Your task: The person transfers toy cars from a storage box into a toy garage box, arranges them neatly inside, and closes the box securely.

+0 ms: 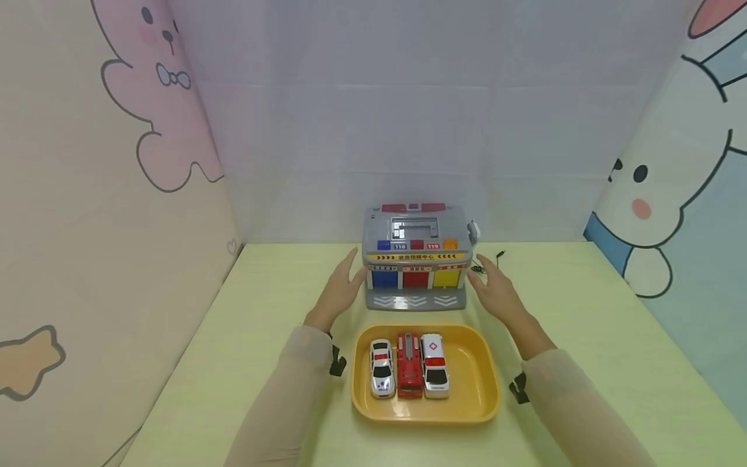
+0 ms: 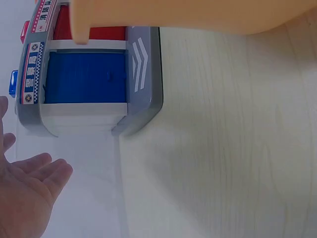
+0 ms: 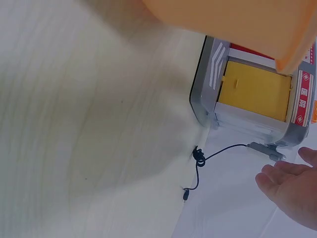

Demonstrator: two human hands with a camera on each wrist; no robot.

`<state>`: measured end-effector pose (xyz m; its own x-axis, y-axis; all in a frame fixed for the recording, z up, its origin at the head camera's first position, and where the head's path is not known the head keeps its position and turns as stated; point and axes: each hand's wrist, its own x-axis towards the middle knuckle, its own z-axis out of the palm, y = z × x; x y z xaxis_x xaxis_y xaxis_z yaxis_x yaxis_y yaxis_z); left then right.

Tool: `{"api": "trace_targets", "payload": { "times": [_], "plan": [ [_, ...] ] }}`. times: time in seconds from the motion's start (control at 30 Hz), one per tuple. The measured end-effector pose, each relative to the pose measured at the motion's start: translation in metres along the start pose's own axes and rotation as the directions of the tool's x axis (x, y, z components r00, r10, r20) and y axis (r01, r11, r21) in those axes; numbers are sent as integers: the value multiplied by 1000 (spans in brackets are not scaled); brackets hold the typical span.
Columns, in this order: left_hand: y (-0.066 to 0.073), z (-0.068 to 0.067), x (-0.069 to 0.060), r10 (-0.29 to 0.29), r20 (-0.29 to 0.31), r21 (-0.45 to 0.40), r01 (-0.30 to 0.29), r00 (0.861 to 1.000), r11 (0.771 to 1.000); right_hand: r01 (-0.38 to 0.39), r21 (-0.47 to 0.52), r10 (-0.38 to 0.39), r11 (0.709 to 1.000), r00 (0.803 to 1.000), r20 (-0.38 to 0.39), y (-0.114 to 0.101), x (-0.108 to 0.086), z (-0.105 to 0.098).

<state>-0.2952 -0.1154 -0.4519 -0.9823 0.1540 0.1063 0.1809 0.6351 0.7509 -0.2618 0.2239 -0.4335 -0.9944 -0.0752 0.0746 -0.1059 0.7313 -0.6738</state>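
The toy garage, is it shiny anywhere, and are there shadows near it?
In the head view, yes: a whitish glare sits on the grey ramp of the toy garage; in the left wrist view, a soft-edged shadow lies on the table; in the right wrist view, there are soft shadows too, and the tray looks pale orange, blocking part of the garage.

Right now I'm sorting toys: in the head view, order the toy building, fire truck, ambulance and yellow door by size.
1. Toy building
2. Fire truck, ambulance: too alike to rank
3. Yellow door
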Motion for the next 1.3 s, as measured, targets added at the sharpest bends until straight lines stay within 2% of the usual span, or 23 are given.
{"api": "trace_targets", "payload": {
  "times": [0.3, 0.63, 0.93, 1.3],
  "plan": [
    [1, 3, 5, -21, 8, -14, 21, 1000, 1000, 2, 33, -1, 999, 1000, -5, -4, 6, 1],
    [2, 4, 13, -17, 3, -64, 18, 1000, 998, -12, 48, 12, 999, 1000, 0, -5, 17, 0],
    [6, 6, 21, -18, 26, -90, 21, 999, 996, -59, 188, 53, 980, 998, 35, -8, 22, 0],
    [5, 5, 28, -15, 61, -57, 19, 998, 998, -114, 321, 99, 940, 993, 62, -8, 32, 6]
  ]
}}
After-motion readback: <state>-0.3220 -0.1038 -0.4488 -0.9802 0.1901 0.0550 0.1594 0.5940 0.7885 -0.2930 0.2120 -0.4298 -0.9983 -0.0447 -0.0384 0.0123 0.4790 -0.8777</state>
